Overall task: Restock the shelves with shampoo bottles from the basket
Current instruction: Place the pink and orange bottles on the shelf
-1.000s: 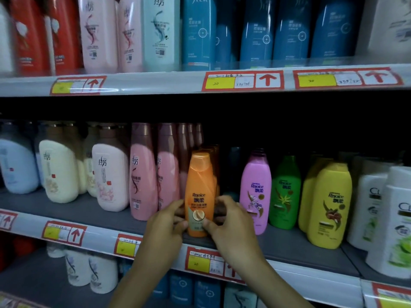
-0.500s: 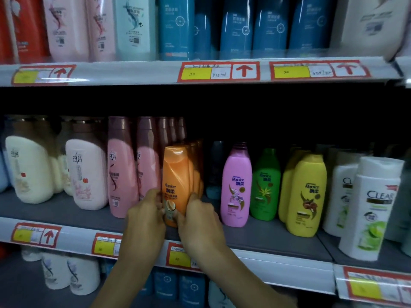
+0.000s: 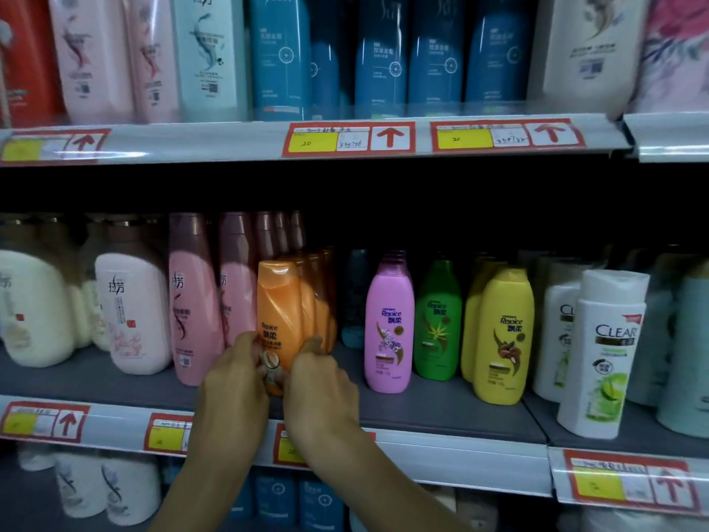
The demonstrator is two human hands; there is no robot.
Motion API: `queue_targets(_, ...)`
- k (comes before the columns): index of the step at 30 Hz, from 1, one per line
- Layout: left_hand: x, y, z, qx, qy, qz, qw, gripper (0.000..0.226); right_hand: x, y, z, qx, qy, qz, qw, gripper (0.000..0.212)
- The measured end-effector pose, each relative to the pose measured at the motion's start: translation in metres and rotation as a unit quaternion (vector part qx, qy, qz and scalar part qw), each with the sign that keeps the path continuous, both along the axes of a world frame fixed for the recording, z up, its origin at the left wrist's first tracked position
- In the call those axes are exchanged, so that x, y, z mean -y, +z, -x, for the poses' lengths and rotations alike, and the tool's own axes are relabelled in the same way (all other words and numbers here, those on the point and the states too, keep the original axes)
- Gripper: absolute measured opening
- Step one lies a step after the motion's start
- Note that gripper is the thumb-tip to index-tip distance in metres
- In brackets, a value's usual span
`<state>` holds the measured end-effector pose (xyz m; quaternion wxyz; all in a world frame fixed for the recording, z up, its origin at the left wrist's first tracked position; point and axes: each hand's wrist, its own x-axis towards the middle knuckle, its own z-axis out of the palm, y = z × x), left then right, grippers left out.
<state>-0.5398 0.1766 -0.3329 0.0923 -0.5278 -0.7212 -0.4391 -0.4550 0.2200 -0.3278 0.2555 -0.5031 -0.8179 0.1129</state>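
An orange Rejoice shampoo bottle [image 3: 279, 309] stands upright at the front of a row of orange bottles on the middle shelf [image 3: 441, 408]. My left hand [image 3: 236, 382] grips its lower left side. My right hand [image 3: 320, 382] grips its lower right side, thumb on the front. The bottle's base is hidden behind my fingers. No basket is in view.
Pink bottles [image 3: 193, 301] stand just left of the orange row, then white ones [image 3: 130, 312]. To the right stand a purple bottle [image 3: 389, 328], a green one [image 3: 439, 320], yellow ones [image 3: 504, 335] and white Clear bottles [image 3: 604, 355]. Blue bottles [image 3: 280, 55] fill the upper shelf.
Both hands have pushed the orange bottle left and back, so it now stands close against the pink bottles. The view has shifted right and moved closer.
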Motion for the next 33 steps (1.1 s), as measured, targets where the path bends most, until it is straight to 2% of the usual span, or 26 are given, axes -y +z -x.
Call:
queue_targets(5, 0.007, 0.002, -0.004, -0.063, 0.036, 0.027, 0.997, 0.023, 0.008, 0.005, -0.015, 0.007, 0.019, -0.008, 1.0, 0.062)
queue_targets(7, 0.013, 0.004, -0.01, -0.099, 0.055, 0.041, 0.993, 0.017, 0.016, 0.007, -0.027, 0.022, 0.034, -0.042, 0.998, 0.054)
queue_targets(10, 0.022, 0.012, -0.028, -0.148, 0.065, 0.039, 0.986, 0.014, 0.031, 0.011, -0.054, 0.026, 0.045, -0.116, 0.992, 0.027)
queue_targets(13, 0.032, 0.023, -0.058, -0.204, 0.059, 0.023, 0.977, 0.015, 0.046, 0.017, -0.091, 0.032, 0.025, -0.174, 0.984, 0.024)
queue_targets(16, 0.041, 0.031, -0.096, -0.235, 0.03, 0.007, 0.971, 0.014, 0.062, 0.024, -0.138, 0.022, -0.002, -0.188, 0.982, 0.027)
queue_targets(20, 0.052, 0.023, -0.153, -0.273, -0.021, 0.002, 0.962, 0.027, 0.08, 0.015, -0.211, 0.036, -0.058, -0.183, 0.981, 0.024)
queue_targets(24, 0.068, -0.003, -0.219, -0.304, -0.089, 0.0, 0.949, 0.023, 0.105, -0.014, -0.288, 0.049, -0.109, -0.154, 0.981, 0.028)
queue_targets(27, 0.077, -0.04, -0.27, -0.311, -0.153, 0.003, 0.938, 0.025, 0.122, -0.047, -0.349, 0.059, -0.131, -0.133, 0.981, 0.028)
queue_targets(33, 0.081, -0.152, -0.363, -0.341, -0.274, 0.107, 0.893, 0.028, 0.142, -0.145, -0.461, 0.073, -0.166, -0.03, 0.983, 0.027)
